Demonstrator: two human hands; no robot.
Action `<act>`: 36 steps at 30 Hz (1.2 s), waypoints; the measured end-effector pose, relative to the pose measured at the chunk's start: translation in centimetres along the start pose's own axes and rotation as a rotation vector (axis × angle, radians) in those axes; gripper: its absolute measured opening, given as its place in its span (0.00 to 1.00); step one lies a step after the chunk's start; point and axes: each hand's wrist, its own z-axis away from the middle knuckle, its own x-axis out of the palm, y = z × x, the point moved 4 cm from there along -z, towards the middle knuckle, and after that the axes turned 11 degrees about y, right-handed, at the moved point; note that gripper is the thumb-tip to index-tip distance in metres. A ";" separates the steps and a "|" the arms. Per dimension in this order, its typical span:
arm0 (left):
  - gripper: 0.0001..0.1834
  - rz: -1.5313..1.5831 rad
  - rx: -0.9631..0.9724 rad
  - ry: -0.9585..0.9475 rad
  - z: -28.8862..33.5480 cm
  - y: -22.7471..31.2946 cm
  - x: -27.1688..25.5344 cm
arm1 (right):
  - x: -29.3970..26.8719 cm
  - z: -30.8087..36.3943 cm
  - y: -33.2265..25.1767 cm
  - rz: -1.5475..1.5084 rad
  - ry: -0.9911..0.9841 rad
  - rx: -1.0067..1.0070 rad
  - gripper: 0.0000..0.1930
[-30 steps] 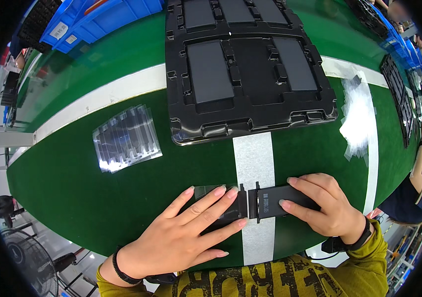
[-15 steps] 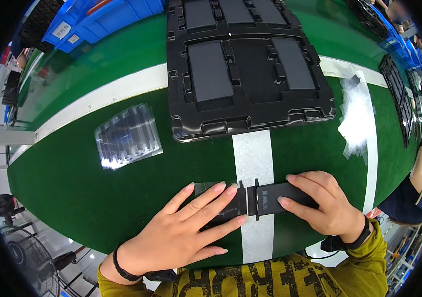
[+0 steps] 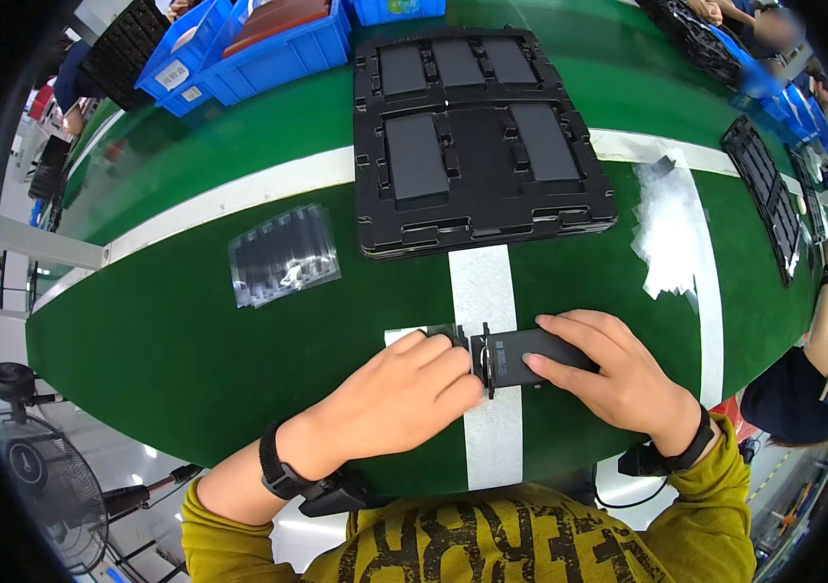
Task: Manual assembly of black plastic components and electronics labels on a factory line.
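A flat dark battery (image 3: 523, 356) lies across the white stripe (image 3: 493, 447) on the green table. My right hand (image 3: 618, 381) grips its right end, thumb along the near edge and fingers along the far edge. A narrow black end strip (image 3: 481, 360) with small tabs crosses the battery's left end. Beside that end, my left hand (image 3: 399, 394) is closed, its fingers curled down. Whatever its fingertips hold is hidden beneath them. Part of a clear film piece (image 3: 419, 334) shows just beyond the left knuckles.
A black moulded tray (image 3: 477, 212) with several dark flat pieces stands ahead. Clear film strips (image 3: 286, 257) lie left of it, and a whitish film pile (image 3: 671, 238) lies right. Farther off are a blue bin (image 3: 273, 73) and another black tray (image 3: 763, 189). A co-worker's dark sleeve (image 3: 807, 394) is at right.
My left hand has gone from lying flat with spread fingers to curled closed beside the battery's end. The right hand keeps its grip. The view has shifted, showing more of the far bins.
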 end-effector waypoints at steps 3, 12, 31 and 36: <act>0.06 0.188 -0.155 0.193 0.4 -0.6 0.0 | 0.0 0.2 0.0 -0.002 0.013 -0.008 0.20; 0.10 0.459 -0.385 0.520 0.3 -0.3 -2.1 | -0.7 1.4 -1.0 -1.046 0.216 0.488 0.16; 0.11 0.831 -0.554 0.912 -1.2 7.4 -6.4 | -0.8 -0.2 -8.5 -1.784 0.429 0.459 0.19; 0.07 1.013 -0.514 0.888 -1.3 8.8 -6.5 | -3.9 -0.6 -9.9 -0.823 0.599 0.435 0.11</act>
